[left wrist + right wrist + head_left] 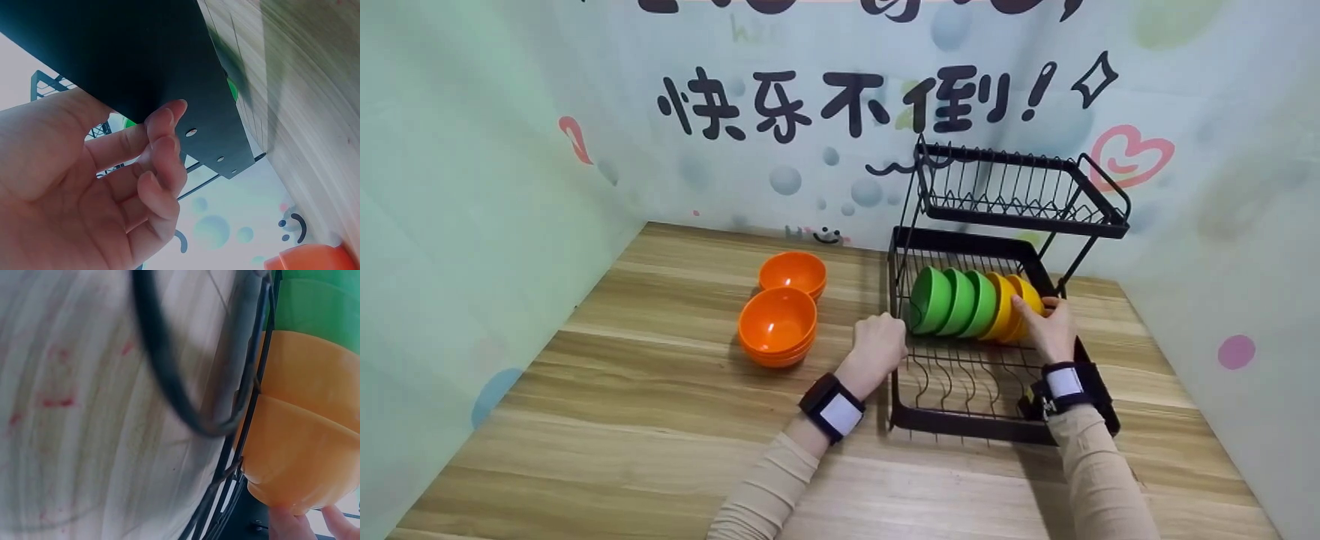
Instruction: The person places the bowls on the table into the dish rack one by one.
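A row of bowls stands on edge in the lower tier of a black dish rack (997, 427): green bowls (931, 301) on the left, then two yellow bowls (1024, 289) on the right. My right hand (1054, 330) pinches the rightmost yellow bowl; in the right wrist view, fingertips (289, 526) meet its base. At the rack's left side, my left hand (877, 341) grips the edge. The left wrist view shows its curled fingers (163, 163) against the rack's black side wall (140, 62); its thumb is mostly hidden.
Left of the rack, two stacks of orange bowls stand on the wooden table, a front stack (777, 326) and a back stack (793, 271). The rack's upper tier (1020, 221) overhangs the back of the lower one. Printed cloth walls (840, 187) enclose the table.
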A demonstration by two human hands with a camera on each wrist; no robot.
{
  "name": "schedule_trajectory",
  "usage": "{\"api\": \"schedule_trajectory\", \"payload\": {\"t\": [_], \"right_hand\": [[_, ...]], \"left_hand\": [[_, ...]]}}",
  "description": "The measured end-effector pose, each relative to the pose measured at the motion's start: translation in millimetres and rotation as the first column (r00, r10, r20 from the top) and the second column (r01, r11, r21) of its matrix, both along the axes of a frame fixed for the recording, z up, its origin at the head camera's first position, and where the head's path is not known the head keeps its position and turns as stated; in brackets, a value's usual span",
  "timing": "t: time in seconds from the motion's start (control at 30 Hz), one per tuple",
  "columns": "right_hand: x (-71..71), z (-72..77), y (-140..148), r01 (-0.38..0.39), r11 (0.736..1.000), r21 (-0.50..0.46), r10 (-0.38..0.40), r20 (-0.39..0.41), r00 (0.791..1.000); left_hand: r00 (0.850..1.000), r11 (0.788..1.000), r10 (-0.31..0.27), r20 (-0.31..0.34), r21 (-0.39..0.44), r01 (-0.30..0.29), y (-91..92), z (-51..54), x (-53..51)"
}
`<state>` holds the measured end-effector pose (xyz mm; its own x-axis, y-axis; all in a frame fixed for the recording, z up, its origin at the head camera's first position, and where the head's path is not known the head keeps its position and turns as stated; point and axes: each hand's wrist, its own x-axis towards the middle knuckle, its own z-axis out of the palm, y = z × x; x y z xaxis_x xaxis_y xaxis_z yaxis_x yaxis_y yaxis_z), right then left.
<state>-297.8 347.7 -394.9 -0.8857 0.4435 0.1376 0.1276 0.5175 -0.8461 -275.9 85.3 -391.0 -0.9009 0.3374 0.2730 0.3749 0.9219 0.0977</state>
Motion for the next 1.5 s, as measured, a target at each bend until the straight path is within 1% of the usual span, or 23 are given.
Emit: {"api": "schedule_trajectory", "payload": {"t": [0.1,0.2,0.3,0.4,0.57,0.77,0.83,0.93,1.03,1.13,1.2,1.27,1.33,1.37,1.47,1.5], "right_hand": [[0.7,1.2,-1,-0.012,1.000,0.020,0.012,-0.013,1.000],[1.1,1.9,-1,-0.022,0.998,0.062,0.024,-0.028,0.999],[2.3,2.8,-1,-0.017,0.995,0.103,0.021,-0.044,0.999],[5.0,4.7,-1,-0.010,0.992,0.123,0.018,-0.067,0.998],[8.9,8.0,0,0.000,0.993,0.117,0.013,-0.112,0.994],[11.5,10.0,2,0.056,0.996,0.074,-0.040,-0.203,0.978],[11.6,10.2,2,0.063,0.995,0.075,-0.044,-0.226,0.973],[11.2,10.5,2,0.067,0.993,0.095,-0.042,-0.238,0.970],[10.6,10.4,1,0.077,0.991,0.112,-0.048,-0.241,0.969],[10.2,10.1,0,0.091,0.988,0.122,-0.059,-0.242,0.968],[9.8,9.6,0,0.093,0.989,0.118,-0.062,-0.241,0.969],[9.6,9.9,0,0.094,0.989,0.116,-0.064,-0.245,0.967],[9.7,10.4,0,0.094,0.989,0.114,-0.064,-0.243,0.968],[9.7,10.3,1,0.091,0.990,0.109,-0.063,-0.241,0.968],[10.1,11.0,1,0.083,0.991,0.103,-0.056,-0.235,0.970],[10.0,10.9,1,0.080,0.992,0.101,-0.055,-0.232,0.971]], "left_hand": [[1.000,1.000,0.000,0.012,0.006,0.000,-0.1,0.3,-0.8],[1.000,1.000,0.002,0.024,0.013,-0.002,0.1,0.2,-1.6],[0.999,1.000,0.003,0.034,0.009,-0.004,0.3,0.3,-2.4],[0.999,1.000,0.005,0.043,0.006,-0.005,0.6,0.7,-2.8],[0.999,1.000,0.003,0.038,-0.003,-0.003,1.2,0.2,-2.8],[1.000,1.000,0.004,0.022,-0.016,-0.004,2.1,0.5,-1.2],[1.000,1.000,0.005,0.013,-0.027,-0.005,2.2,0.8,0.1],[1.000,0.999,0.008,0.002,-0.045,-0.008,1.3,2.3,2.0],[1.000,0.998,0.029,0.004,-0.051,-0.029,-1.5,7.2,4.0],[0.996,0.996,0.087,0.007,-0.034,-0.086,-6.6,15.4,4.5],[0.988,0.987,0.157,-0.004,-0.032,-0.157,-11.4,21.4,3.9],[0.970,0.969,0.243,-0.030,-0.046,-0.244,-17.4,26.3,2.1],[0.943,0.942,0.327,-0.051,-0.063,-0.330,-24.5,29.5,-0.3],[0.928,0.926,0.368,-0.048,-0.068,-0.371,-28.2,30.6,-1.8],[0.892,0.891,0.451,-0.012,-0.051,-0.451,-37.8,31.6,-7.6],[0.882,0.882,0.472,0.000,-0.023,-0.471,-39.7,31.2,-9.6]]}}
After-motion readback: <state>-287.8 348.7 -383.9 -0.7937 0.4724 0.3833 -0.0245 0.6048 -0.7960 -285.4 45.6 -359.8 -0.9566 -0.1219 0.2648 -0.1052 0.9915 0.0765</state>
